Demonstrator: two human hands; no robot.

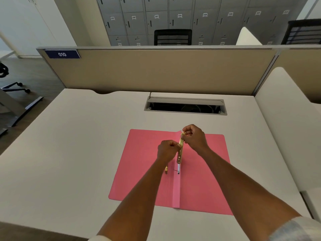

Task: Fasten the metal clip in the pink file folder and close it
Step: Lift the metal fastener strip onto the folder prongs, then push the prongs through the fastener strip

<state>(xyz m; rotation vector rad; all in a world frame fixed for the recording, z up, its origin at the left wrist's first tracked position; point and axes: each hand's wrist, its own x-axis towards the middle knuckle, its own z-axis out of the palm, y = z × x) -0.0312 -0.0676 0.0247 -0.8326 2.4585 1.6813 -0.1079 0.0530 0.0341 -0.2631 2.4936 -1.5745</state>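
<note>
While folder (142, 171) lies open, both hands pinch clip (180, 150).

You have a pink file folder (147, 171) lying open and flat. Its gold metal clip (180, 148) runs along the centre fold, unfastened.

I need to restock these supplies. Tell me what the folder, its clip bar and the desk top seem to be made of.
Pink folder: thin card or perhaps plastic sheet, matte, lying flat with a creased spine strip.
Clip bar: metal, brass or gold coloured, shiny, with bright glints; both the left hand and the right hand pinch it.
Desk top: smooth off-white surface, probably laminate; the core is not visible.
</note>
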